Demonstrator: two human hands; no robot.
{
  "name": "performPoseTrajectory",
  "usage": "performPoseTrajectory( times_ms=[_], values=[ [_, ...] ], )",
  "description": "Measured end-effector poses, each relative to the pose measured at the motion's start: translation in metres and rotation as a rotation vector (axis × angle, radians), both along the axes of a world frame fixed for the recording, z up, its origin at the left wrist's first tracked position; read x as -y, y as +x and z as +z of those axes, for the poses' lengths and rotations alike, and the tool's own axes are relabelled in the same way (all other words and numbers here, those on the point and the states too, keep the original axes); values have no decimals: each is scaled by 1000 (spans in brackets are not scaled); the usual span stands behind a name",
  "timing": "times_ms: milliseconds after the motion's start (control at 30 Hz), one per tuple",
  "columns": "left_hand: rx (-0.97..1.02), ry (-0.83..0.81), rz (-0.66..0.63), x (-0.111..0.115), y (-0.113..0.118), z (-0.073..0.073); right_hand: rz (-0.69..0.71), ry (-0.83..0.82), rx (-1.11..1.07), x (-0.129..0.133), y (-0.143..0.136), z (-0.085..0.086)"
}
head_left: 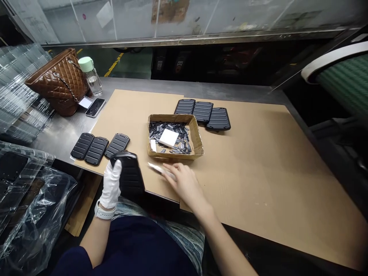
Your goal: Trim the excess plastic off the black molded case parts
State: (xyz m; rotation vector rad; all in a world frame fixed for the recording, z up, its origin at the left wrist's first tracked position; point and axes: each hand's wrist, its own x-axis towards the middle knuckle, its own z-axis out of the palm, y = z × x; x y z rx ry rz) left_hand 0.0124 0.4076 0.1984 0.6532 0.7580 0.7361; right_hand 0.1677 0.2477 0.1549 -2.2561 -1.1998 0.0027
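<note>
Left hand: I see my left hand [111,180], in a white glove [110,188], with its fingers closed on the side of a black panel [129,174]. A white band [105,212] circles the wrist.
Black panel: it is raised at the near edge of the table [138,82], upright and slightly tilted, its ribbed face blurred.
Right hand: my bare right hand [184,182] is over the cardboard [244,172], near the box, its fingers bent over a slim tool [156,168]. I cannot tell whether they grip it or only touch it.
Slim tool: its pointed end aims left, toward the far side.
Box: the open cardboard box [198,143] sits mid-table, holding many small black pieces [184,143] with a white square [168,138] on top.
Left panels: three ribbed panels [96,150] lie left of the box, two side by side and one just to their right.
Far panels: three more panels [202,112] lie in a row at the box's far right.
Far left: I have a brown quilted bag [64,82], a bottle [93,82] with a green lid, and a phone [95,107] beside a white card [85,102].
Near left: clear plastic wrap [48,207] covers dark items.
</note>
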Motion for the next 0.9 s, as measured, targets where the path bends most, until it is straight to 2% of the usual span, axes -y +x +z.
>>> performPoseTrajectory(
  times_ms=[67,133,200,267,367,433,533,600,667,733,900],
  values=[
    [-120,248,-71,5,-2,-2,37,74,52,-16,27,14],
    [-221,473,-141,8,-2,-3,65,55,52,-42,59,25],
    [-231,551,-155,7,-1,-3,63,-80,13,-68,89,31],
    [-205,548,-167,5,0,-2,66,-181,-38,-86,110,32],
    [-151,458,-184,2,1,1,69,-170,-39,-93,113,32],
    [-119,349,-185,1,2,3,68,-50,-100,-85,96,35],
    [-90,215,-243,-1,2,5,191,191,-306,-68,60,43],
    [0,76,-271,-4,-1,4,240,252,-354,-60,43,46],
    [157,-128,-228,-7,-5,1,170,251,-330,-57,40,45],
    [277,-251,-146,-10,-9,-3,60,245,-288,-57,49,39],
    [415,-275,76,-4,-11,-7,-118,123,-102,-63,77,19]
  ],
)
